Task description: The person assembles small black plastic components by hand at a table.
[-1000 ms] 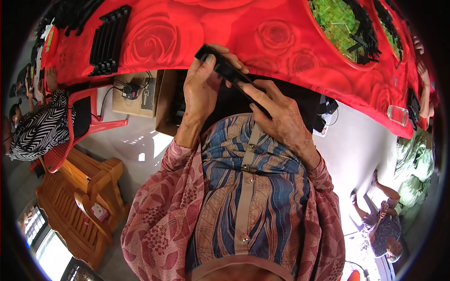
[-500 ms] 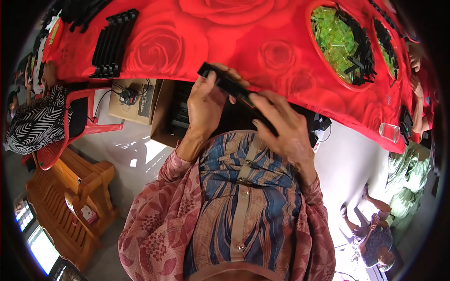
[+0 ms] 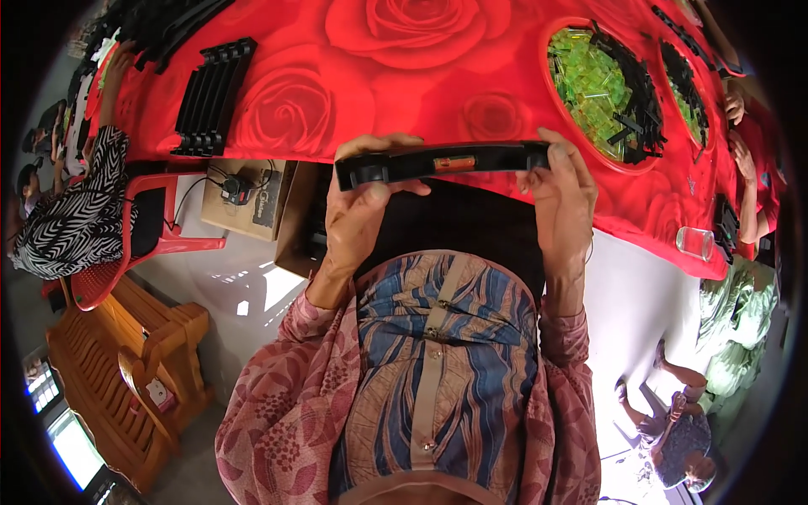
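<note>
A long black plastic bar lies level across both my hands, above the near edge of the red cloth. A small orange-red window shows right of its middle. My left hand is closed round the bar's left end, thumb below and fingers behind. My right hand grips the right end between thumb and fingers. Part of the fingers is hidden behind the bar. Up to the left on the table, several similar black bars lie side by side in a row.
At the right, a red basket holds yellow-green clear pieces and black strips; a second basket stands beyond it. A clear glass sits near the table's right edge. A cardboard box and red chair are at the left. Other people sit nearby.
The bar has turned from a slant to nearly level, its window now facing up toward me. My right hand has moved right and up to the bar's end.
</note>
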Motion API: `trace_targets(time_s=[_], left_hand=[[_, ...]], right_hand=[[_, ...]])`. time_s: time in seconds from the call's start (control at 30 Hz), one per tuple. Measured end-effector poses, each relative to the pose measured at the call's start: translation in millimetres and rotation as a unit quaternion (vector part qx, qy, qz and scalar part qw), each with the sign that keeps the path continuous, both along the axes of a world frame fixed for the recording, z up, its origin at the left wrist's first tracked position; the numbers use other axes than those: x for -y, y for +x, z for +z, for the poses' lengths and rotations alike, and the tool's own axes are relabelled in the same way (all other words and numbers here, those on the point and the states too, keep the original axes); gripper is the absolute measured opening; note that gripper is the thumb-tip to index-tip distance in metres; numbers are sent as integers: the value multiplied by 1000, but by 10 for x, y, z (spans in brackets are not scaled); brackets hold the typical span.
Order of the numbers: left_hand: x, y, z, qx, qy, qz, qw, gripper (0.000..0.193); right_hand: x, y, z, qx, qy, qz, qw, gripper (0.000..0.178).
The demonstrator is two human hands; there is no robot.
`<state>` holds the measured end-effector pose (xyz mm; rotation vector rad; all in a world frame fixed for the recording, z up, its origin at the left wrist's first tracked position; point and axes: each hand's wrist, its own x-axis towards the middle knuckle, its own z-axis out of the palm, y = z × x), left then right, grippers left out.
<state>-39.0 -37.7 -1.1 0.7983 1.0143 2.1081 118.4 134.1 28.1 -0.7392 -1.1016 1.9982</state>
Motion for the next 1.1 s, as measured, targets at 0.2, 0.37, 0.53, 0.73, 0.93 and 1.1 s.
trace_targets(time_s=[0.2,0.37,0.53,0.73,0.93,1.1], left_hand=[[179,-106,-289,99,-62,-99,988,51],[15,-72,-171,209,-120,-200,950,53],[-156,49,42,195,-176,-314,912,55],[-168,153,38,183,-237,-262,917,47],[-200,153,-80,257,-130,-199,937,37],[-311,116,-79,269,-169,-124,940,36]], right_hand=[[-122,-1,-43,9,24,1,1000,31],[-187,-20,-35,35,38,9,999,25],[-267,-97,-27,60,116,38,991,18],[-160,-142,-30,37,119,60,990,31],[-29,99,-299,119,196,0,973,20],[-109,399,-272,213,293,-72,929,10]])
